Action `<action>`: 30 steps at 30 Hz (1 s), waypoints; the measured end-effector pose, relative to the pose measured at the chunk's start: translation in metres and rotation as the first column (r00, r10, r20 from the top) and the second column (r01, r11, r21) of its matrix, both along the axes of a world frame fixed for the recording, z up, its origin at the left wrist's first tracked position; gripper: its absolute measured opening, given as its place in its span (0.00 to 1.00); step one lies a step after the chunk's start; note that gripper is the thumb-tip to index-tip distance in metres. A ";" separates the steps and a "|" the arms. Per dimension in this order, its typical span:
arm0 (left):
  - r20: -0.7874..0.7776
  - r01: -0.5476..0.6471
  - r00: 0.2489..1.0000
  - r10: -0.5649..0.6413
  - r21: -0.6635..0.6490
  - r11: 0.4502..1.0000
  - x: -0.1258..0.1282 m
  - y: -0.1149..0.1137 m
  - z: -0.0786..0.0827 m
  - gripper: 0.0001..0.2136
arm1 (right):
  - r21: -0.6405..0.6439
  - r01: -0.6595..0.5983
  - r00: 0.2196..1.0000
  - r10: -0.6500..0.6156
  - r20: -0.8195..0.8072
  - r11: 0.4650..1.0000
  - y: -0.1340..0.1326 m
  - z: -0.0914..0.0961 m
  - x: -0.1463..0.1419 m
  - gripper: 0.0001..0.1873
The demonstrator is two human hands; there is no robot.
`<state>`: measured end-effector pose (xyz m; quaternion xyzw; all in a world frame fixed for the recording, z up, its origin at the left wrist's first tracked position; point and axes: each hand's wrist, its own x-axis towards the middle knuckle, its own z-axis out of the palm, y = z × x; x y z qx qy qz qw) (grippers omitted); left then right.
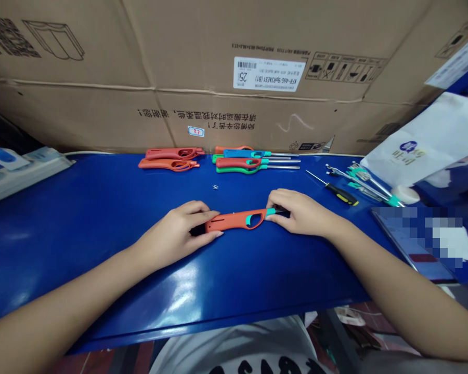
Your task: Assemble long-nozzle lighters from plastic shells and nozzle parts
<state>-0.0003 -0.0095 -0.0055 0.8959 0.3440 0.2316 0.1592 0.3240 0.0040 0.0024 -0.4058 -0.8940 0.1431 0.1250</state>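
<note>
An orange lighter body (234, 220) with a teal trigger lies flat on the blue table (81, 218). My left hand (177, 231) grips its left end, fingers pinched around it. Over at the right end, the fingers of my right hand (300, 210) are closed on the teal tip, where a thin metal part shows. Behind them lie two orange lighter shells (171, 159) and a small pile of assembled lighters (249, 158) with metal tubes pointing right.
A yellow-and-black screwdriver (337, 192) and teal-ended metal parts (368, 184) lie at the right. Large cardboard boxes (218, 78) wall off the back. A white bag (432, 137) is at the right, white boxes (19, 169) at the left.
</note>
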 end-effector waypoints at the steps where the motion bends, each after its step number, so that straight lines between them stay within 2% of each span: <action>1: -0.003 -0.003 1.000 0.003 0.001 1.000 0.000 0.000 0.000 0.18 | -0.002 -0.011 1.000 0.011 0.007 1.000 0.001 0.001 0.000 0.05; 5: -0.013 -0.019 1.000 0.019 -0.004 1.000 0.000 0.000 -0.001 0.20 | -0.020 -0.002 1.000 0.003 0.031 1.000 0.004 0.005 0.003 0.03; 9: -0.016 -0.051 0.999 0.051 -0.014 0.999 -0.002 0.001 -0.001 0.17 | -0.010 0.021 0.998 -0.021 0.057 1.000 0.004 0.007 0.007 0.03; 15: -0.023 -0.089 0.996 0.089 -0.030 0.996 -0.002 0.001 -0.001 0.17 | 0.026 -0.017 0.999 0.016 0.045 1.000 0.002 0.007 0.005 0.04; 20: 0.009 -0.068 0.998 0.068 -0.035 0.997 -0.002 0.004 -0.003 0.18 | 0.058 -0.067 0.998 0.067 0.014 0.996 0.000 0.007 0.003 0.05; 26: 0.025 0.021 0.999 -0.020 -0.020 1.000 -0.005 0.005 -0.005 0.17 | 0.106 -0.125 0.990 0.130 -0.048 0.987 0.001 -0.001 0.005 0.08; 30: 0.017 0.018 1.000 -0.017 -0.019 1.000 -0.006 0.006 -0.006 0.17 | 0.098 -0.104 0.993 0.109 -0.044 0.990 0.000 -0.002 0.002 0.08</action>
